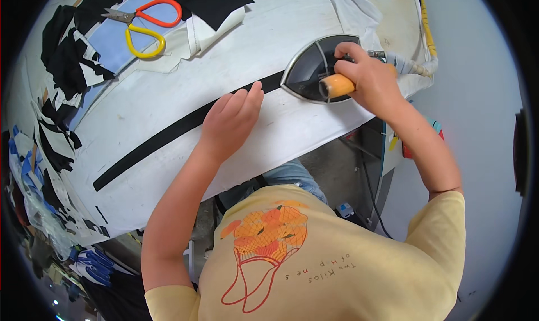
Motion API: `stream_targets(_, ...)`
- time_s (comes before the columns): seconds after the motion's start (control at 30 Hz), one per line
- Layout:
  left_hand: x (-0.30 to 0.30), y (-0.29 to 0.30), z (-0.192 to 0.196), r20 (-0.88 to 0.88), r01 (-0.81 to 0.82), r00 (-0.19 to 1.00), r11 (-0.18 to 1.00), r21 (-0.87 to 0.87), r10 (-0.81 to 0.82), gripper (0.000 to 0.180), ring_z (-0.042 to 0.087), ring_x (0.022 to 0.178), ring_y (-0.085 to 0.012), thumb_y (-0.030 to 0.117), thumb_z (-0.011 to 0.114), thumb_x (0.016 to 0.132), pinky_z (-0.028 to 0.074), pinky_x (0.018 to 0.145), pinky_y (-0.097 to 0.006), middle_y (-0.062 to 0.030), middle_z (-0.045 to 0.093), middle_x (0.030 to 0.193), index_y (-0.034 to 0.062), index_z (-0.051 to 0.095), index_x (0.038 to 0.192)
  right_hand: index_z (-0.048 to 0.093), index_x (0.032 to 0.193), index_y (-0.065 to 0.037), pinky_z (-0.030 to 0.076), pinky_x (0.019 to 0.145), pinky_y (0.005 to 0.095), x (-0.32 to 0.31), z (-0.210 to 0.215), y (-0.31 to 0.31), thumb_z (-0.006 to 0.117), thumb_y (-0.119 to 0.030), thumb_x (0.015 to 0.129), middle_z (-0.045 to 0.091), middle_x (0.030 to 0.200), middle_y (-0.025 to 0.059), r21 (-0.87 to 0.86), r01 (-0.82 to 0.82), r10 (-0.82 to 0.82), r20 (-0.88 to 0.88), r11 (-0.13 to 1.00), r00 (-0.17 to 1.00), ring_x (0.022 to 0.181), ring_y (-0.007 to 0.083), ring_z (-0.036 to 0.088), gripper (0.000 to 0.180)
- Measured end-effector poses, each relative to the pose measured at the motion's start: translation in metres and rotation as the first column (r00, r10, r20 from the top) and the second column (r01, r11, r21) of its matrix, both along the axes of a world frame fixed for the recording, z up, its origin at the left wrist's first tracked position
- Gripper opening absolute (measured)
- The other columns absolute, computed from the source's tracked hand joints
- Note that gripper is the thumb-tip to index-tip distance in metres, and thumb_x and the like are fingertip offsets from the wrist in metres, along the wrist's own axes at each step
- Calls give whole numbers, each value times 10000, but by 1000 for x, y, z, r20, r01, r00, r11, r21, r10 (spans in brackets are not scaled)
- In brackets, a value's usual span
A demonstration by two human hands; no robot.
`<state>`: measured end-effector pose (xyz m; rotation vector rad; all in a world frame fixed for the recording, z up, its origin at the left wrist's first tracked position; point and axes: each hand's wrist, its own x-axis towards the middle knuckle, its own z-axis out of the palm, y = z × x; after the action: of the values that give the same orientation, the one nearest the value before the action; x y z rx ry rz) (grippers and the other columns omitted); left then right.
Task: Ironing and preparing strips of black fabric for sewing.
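Note:
A long narrow strip of black fabric lies in a gentle curve across the white-covered table. My left hand rests on it, fingers stretched out and lying flat near its right part. To the right, my right hand is wrapped round the wooden handle of a dark iron. The iron's pointed tip sits over the strip's right end and hides it. A hose wrapped in pale and yellow covering runs from the back of the iron.
Scissors with one red and one yellow handle lie at the far left, on black, blue and white fabric scraps. The table's near edge is close to my body. A bundle of blue-and-white gloves hangs at lower left.

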<state>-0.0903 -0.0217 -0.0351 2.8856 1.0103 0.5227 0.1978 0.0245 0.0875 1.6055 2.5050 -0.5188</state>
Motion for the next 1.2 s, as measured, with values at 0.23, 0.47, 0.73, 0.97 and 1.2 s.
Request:
stream_targets(0.23,-39,-16,7,213,-126,957,947,-297,195,305,591,1071,-222,116,683,838,486,878,-320,-51,635,1184,73,651,1138,596,910,-85,539,668,406,-62,-8,-9,673,-24,709,580,1228,116,-20,-67,67,-11,998,998,779,326,664,224)
stream_targets(0.47,-118,-44,8,72,-606,756,737,-301,651,208,561,972,-279,200,705,864,385,900,-399,-66,624,1019,89,646,1029,585,935,-69,530,665,399,-61,-11,-9,664,-17,717,575,1227,105,-33,-116,117,39,993,992,777,315,658,237)
stream_targets(0.73,-149,-44,10,43,-681,689,666,-306,724,139,515,908,-274,205,671,891,333,873,-388,-47,574,938,94,590,914,577,927,-76,532,685,410,-72,-4,-11,689,15,682,548,1302,68,-60,-37,43,117,998,992,854,316,660,285)
stream_targets(0.97,-162,-40,7,60,-659,712,696,-285,699,132,518,853,-259,192,671,884,333,864,-390,-30,553,892,100,576,883,569,882,-78,525,679,418,-76,-7,-12,687,23,675,569,1285,71,-50,0,6,124,999,992,837,338,656,258)
stream_targets(1.2,-161,-41,9,13,-675,714,693,-254,700,165,516,875,-246,218,677,884,344,928,-429,-21,527,871,101,563,861,570,888,-79,531,670,419,-97,-6,-17,696,-5,688,571,1282,84,-40,0,4,88,999,996,808,346,661,248)
